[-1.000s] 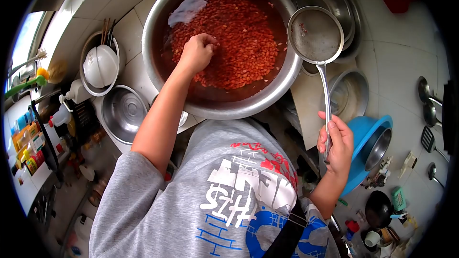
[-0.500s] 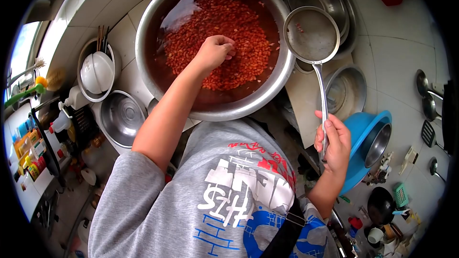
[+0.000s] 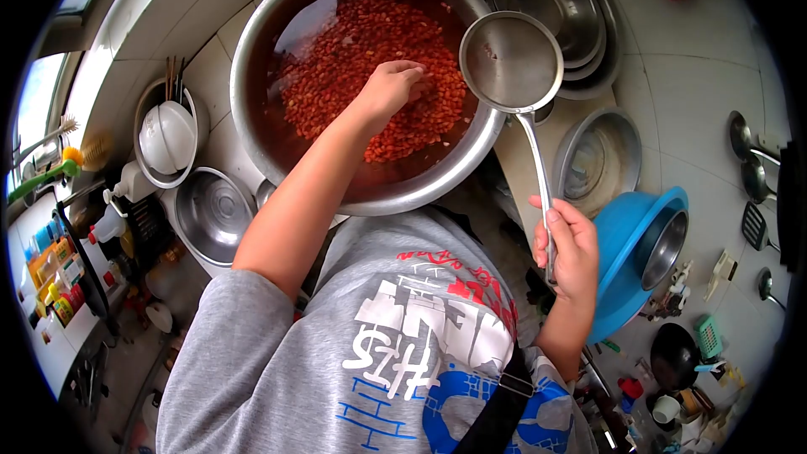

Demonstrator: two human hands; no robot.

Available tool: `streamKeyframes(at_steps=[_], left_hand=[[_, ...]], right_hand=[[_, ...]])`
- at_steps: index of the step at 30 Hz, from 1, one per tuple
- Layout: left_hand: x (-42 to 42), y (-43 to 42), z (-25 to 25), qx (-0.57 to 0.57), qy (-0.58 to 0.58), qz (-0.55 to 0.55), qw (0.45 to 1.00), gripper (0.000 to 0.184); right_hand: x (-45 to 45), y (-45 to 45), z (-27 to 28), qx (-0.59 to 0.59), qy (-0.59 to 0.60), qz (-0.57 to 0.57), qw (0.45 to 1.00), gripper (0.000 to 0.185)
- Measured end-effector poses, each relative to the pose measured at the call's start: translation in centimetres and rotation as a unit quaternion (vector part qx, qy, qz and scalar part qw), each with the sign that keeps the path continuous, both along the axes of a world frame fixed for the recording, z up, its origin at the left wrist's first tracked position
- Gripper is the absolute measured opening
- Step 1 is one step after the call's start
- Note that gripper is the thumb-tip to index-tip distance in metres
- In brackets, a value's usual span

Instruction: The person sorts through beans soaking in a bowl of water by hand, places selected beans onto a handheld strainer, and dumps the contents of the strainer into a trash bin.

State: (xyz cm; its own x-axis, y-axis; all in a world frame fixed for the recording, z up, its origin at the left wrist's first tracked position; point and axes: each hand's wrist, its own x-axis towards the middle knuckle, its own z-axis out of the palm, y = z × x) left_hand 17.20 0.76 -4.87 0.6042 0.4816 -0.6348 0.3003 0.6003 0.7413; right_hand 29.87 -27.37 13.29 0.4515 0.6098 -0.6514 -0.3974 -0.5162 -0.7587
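A wide metal basin (image 3: 252,130) holds water and a heap of small red-orange kernels (image 3: 370,42), whose exact kind I cannot make out. My left hand (image 3: 391,94) reaches into it, palm down, with fingers curled together at the water among the kernels. The fingertips are partly hidden, so what they hold does not show. In my right hand (image 3: 565,248) is the long handle of a round fine-mesh strainer (image 3: 513,67), fingers wrapped round it. The strainer's head is over the basin's right rim, with a few small reddish bits on its mesh.
Stacked metal bowls (image 3: 580,0) stand beyond the strainer, with another metal bowl (image 3: 618,147) below them. Right of my right hand is a blue basin (image 3: 614,294) with a metal bowl. On the left are a metal bowl (image 3: 214,214) and a pot (image 3: 181,170) with white bowls and chopsticks.
The strainer and my right hand have moved left, bringing the mesh further over the basin's rim. My left hand has shifted slightly, its fingers lower among the kernels.
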Motion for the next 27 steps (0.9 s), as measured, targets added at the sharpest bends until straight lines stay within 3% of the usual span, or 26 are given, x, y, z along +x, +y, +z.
streamKeyframes(at_steps=[2, 8, 16, 22, 27], left_hand=[[-0.5, -0.3, 0.9, -0.014, -0.015, 0.005, 1.000, 0.041], [-3.5, 0.2, 1.9, 0.166, -0.023, -0.019, 0.986, 0.037], [-9.6, 3.6, 3.0, 0.215, -0.001, 0.068, 0.974, 0.025], [-13.1, 2.4, 3.5, 0.284, 0.109, -0.027, 0.952, 0.028], [-14.5, 0.5, 4.2, 0.293, 0.135, -0.044, 0.946, 0.034]], right_hand=[[-0.4, 0.1, -0.3, 0.004, 0.002, 0.005, 1.000, 0.033], [-1.5, 0.3, -1.1, -0.015, 0.029, 0.040, 0.999, 0.029], [-4.3, 1.3, -2.9, -0.044, 0.129, 0.153, 0.979, 0.028], [-5.3, 1.8, -3.7, -0.054, 0.144, 0.246, 0.957, 0.023], [-5.5, 1.8, -3.6, -0.068, 0.147, 0.291, 0.943, 0.021]])
